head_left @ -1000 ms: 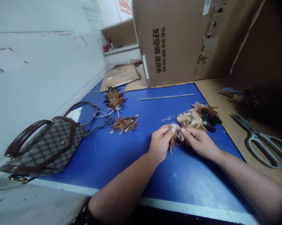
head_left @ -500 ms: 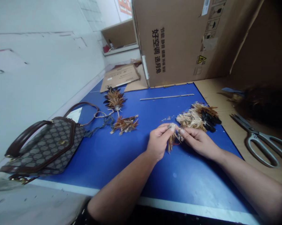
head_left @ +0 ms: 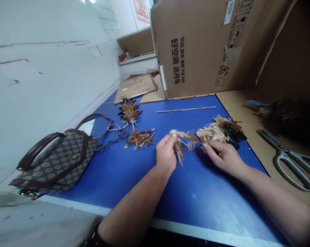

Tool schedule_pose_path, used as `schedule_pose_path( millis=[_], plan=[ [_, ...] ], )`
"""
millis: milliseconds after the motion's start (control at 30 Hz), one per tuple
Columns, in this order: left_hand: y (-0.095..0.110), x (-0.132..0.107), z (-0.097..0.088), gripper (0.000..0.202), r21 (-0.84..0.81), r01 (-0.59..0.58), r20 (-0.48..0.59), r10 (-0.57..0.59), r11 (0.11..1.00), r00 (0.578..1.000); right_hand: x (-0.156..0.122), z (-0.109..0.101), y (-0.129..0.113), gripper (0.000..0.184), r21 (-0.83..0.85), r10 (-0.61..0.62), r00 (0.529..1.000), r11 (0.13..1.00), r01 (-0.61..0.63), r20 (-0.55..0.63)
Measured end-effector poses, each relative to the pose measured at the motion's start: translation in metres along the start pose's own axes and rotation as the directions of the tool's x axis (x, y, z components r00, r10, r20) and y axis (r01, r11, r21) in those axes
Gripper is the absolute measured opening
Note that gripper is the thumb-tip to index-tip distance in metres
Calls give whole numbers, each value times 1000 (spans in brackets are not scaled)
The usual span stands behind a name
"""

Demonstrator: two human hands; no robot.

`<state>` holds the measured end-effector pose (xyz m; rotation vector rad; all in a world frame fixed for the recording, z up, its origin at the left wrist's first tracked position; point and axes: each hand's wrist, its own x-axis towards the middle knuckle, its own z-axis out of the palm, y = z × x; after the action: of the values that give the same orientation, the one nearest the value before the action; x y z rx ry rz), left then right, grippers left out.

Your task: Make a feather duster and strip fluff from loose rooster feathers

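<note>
My left hand [head_left: 167, 151] pinches a small bunch of brown feathers [head_left: 179, 147] by its pale base, the tips fanning out to the right and down. My right hand [head_left: 223, 156] has its thumb and fingers pressed together at the near edge of a feather pile [head_left: 213, 132]. What sits between those fingertips, if anything, I cannot make out. The pile has cream, brown and black feathers. To the left lies a loose cluster of brown feathers [head_left: 139, 138], below a feather bundle [head_left: 129, 111] bound to a stick.
A patterned handbag [head_left: 64, 161] stands at the left of the blue table [head_left: 134, 185]. A thin rod [head_left: 187, 109] lies toward the back. Scissors [head_left: 286, 156] rest on cardboard at the right, near dark feathers [head_left: 296, 118]. A large carton [head_left: 201, 51] rises behind.
My hands have moved apart: the left went leftward with the brown feathers, the right a little rightward to the pile. The camera view has shifted slightly.
</note>
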<state>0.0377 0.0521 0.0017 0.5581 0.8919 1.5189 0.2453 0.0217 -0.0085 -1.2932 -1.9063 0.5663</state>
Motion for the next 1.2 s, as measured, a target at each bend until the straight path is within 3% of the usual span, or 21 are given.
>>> schedule_pose_path(
  millis=[133,200,267,333,400,567,800,1200],
  plan=[
    [-2,-1,-1,32,58,-52,21,50,997,998,-1,-7,-7,29,-96,-195,968,973,212,155],
    [-5,-3,-2,28,144,-123,69,114,982,991,-2,-10,-13,17,-151,-249,962,953,264,110],
    [-9,-6,-3,24,252,-209,145,176,945,974,-3,-11,-17,18,-201,-253,967,949,242,-33],
    [-11,-11,-3,22,352,-267,228,194,897,954,-5,-10,-18,23,-193,-226,961,962,194,-158],
    [-12,-16,-2,21,437,-293,303,168,850,938,-6,-7,-15,28,-116,-156,970,984,136,-185],
    [-12,-25,1,19,503,-378,450,138,777,882,-7,7,-9,36,192,84,996,978,-88,30],
    [-12,-24,0,18,459,-323,440,104,828,892,-5,13,-8,36,475,220,970,845,-245,109],
    [-15,-24,-1,19,435,-294,442,83,851,893,-4,8,-12,34,517,234,970,824,-231,61]
  ],
)
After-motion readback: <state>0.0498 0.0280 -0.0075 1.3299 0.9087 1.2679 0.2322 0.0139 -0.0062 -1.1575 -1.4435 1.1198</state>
